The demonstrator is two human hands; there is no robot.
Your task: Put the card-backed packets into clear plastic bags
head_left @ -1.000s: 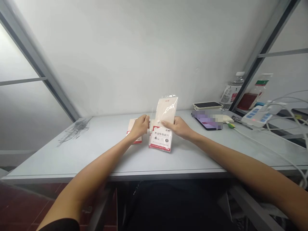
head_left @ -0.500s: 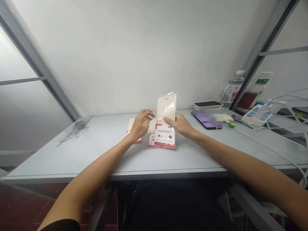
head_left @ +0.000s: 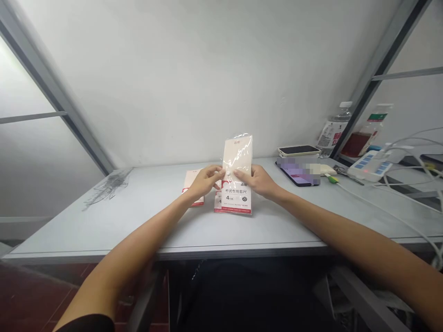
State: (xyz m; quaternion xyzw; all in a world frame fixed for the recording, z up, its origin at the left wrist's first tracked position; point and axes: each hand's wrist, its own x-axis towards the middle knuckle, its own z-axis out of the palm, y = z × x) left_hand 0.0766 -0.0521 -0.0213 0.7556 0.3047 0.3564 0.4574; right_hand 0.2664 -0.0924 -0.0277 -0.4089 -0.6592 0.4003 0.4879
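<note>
A clear-sleeved packet of an exam ruler set [head_left: 237, 175], cream with a red-and-white label, stands nearly upright on the grey table [head_left: 104, 230]. Its lower edge is on the tabletop. My left hand [head_left: 205, 182] pinches its left side near a small white button, and my right hand [head_left: 254, 180] grips its right side. A second, similar packet [head_left: 217, 205] lies partly hidden behind its lower part. A third pink-and-white packet [head_left: 189, 177] lies flat under and beyond my left hand, mostly hidden.
A tangle of thin clear strips [head_left: 109, 186] lies at the table's left. On the right are a pixelated phone [head_left: 297, 173], a dark tablet-like device [head_left: 298, 151], a water bottle [head_left: 334, 129], a red-filled bottle [head_left: 360, 138], a power strip [head_left: 369, 165] and white cables [head_left: 408, 184].
My left hand has moved right from beside the packet onto its left side. My right hand has shifted slightly left, and the packet's sleeve now shows more crumpled glare.
</note>
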